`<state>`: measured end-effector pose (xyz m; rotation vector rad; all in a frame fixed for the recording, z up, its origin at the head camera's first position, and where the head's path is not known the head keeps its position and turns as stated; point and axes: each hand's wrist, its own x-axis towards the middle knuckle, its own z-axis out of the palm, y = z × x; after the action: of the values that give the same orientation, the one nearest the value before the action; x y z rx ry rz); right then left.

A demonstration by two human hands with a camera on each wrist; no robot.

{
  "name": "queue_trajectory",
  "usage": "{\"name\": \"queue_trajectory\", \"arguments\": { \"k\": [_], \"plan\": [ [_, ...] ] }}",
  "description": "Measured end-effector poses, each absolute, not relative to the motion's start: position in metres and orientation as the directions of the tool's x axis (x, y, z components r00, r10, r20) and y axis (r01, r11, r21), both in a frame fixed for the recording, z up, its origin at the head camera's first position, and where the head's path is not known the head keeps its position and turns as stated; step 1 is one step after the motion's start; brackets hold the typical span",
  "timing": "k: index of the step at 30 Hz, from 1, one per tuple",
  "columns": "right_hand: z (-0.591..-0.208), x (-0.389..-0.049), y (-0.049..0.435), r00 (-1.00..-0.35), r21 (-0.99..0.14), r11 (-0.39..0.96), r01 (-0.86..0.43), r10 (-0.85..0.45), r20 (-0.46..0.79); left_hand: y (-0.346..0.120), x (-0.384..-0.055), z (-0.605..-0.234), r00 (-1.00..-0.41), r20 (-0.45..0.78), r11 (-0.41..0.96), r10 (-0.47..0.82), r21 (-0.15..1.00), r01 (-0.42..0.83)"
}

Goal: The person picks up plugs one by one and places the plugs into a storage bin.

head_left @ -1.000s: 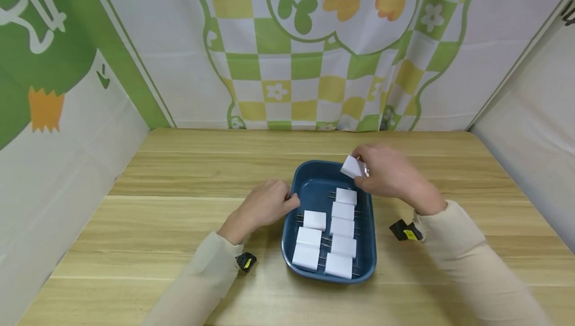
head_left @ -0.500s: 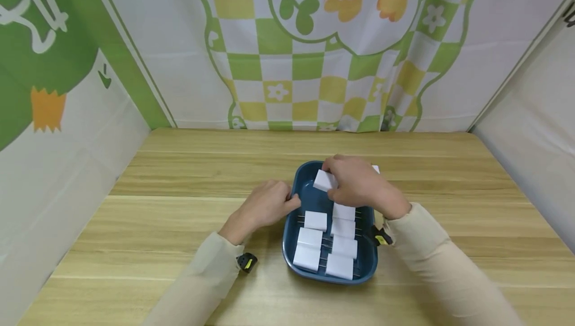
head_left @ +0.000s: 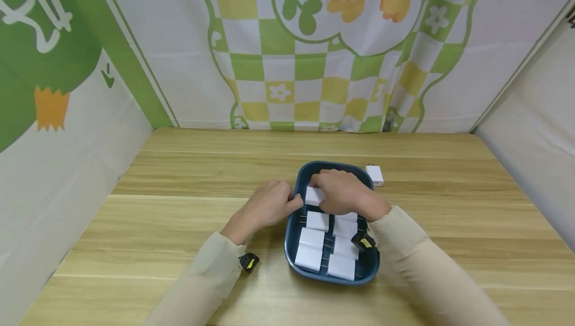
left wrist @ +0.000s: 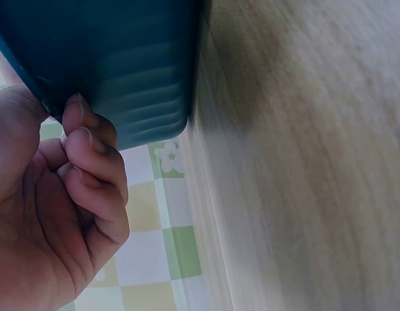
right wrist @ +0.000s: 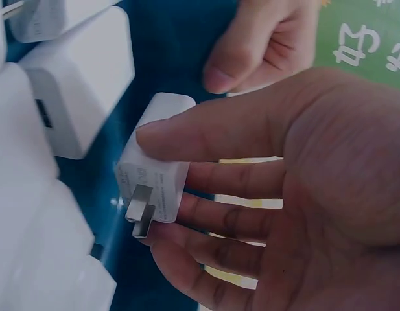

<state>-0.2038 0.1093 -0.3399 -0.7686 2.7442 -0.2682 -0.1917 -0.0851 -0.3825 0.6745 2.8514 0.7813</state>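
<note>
My left hand pinches the left rim of a dark blue plastic basin, thumb over the edge and curled fingers against the outside. Inside the basin, my right hand holds a white charger plug between thumb and fingers. Two flat metal prongs on it point toward the camera in the right wrist view. It sits at the far end of the left column, just beyond another white charger. A right column of white chargers lies alongside; the right hand hides its far end.
One more white charger lies on the wooden table, just outside the basin's far right corner. Printed curtains hang behind the table and at both sides. Each wrist carries a small black camera.
My right hand has carried the charger from the far right corner leftward and down into the basin's left column. The charger on the table has come into sight. My left hand stays on the rim.
</note>
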Motion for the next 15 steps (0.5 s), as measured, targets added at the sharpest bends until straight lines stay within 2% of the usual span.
{"name": "queue_trajectory", "arguments": {
  "k": [15],
  "plan": [
    [-0.359,-0.210,0.106,-0.813,-0.228,0.855,-0.465,-0.515,-0.273,-0.085,-0.190,-0.382,-0.893,0.006,0.766,0.450,0.512,0.390]
  ]
}}
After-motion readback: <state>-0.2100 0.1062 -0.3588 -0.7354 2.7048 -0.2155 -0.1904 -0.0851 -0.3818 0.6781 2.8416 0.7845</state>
